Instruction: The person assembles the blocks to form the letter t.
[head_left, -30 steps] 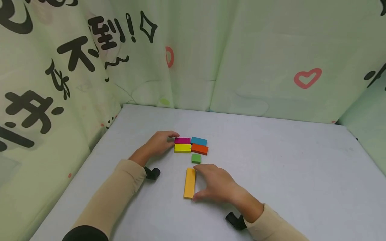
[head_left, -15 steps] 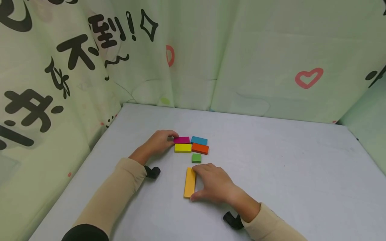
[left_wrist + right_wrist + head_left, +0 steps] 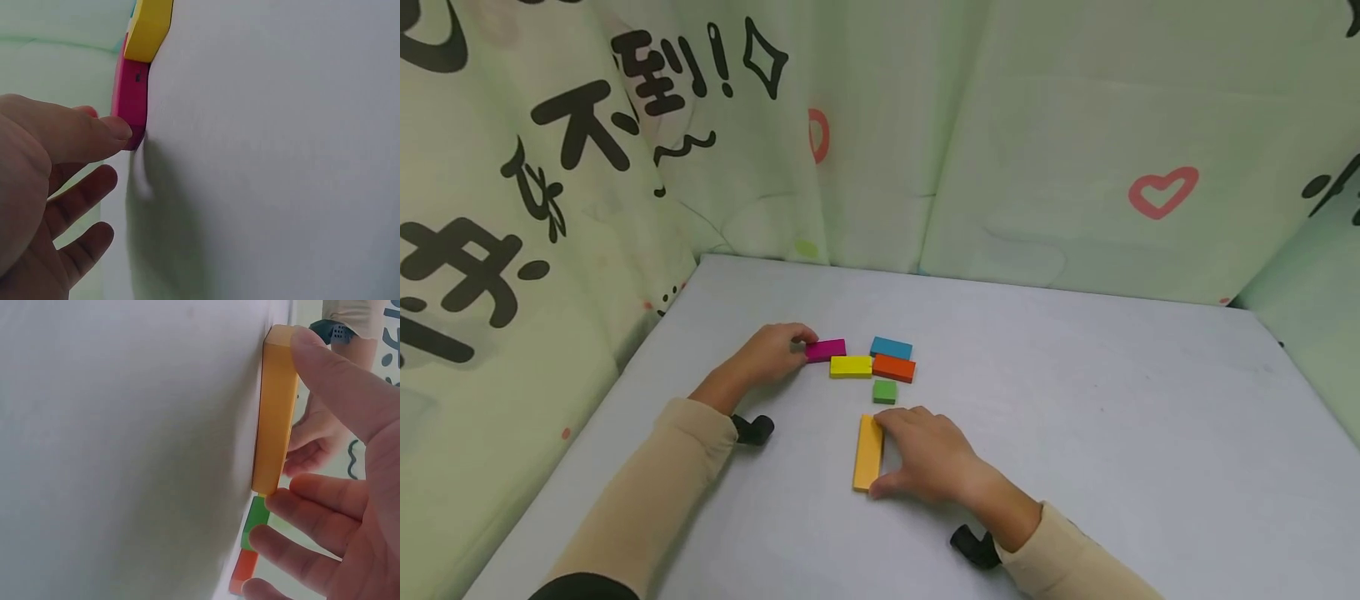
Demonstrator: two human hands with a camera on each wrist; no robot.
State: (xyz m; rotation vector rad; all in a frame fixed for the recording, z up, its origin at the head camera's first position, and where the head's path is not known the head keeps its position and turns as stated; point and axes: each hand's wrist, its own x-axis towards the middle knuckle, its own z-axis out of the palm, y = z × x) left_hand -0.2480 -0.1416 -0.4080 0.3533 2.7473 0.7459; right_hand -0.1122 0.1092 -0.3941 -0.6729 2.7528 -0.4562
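My left hand (image 3: 769,354) pinches the left end of a magenta block (image 3: 826,350) between thumb and finger; the left wrist view has the thumb on its near end. The magenta block overlaps the back left of a yellow block (image 3: 851,367). My right hand (image 3: 932,457) spans a long orange-yellow block (image 3: 868,452), its thumb at the near end and a fingertip at the far end, as the right wrist view (image 3: 276,412) confirms for this block. Beyond it lie a small green block (image 3: 884,392), an orange-red block (image 3: 893,367) and a blue block (image 3: 891,347).
All the blocks lie on a white table (image 3: 1075,433). A pale green curtain (image 3: 1037,150) with dark lettering and hearts hangs behind and along the left side. Black wrist mounts (image 3: 752,430) show under both sleeves.
My left hand has drawn the magenta block leftward, away from the blue block, and it now sits offset and slightly turned against the yellow one. The right hand stays at the orange-yellow block.
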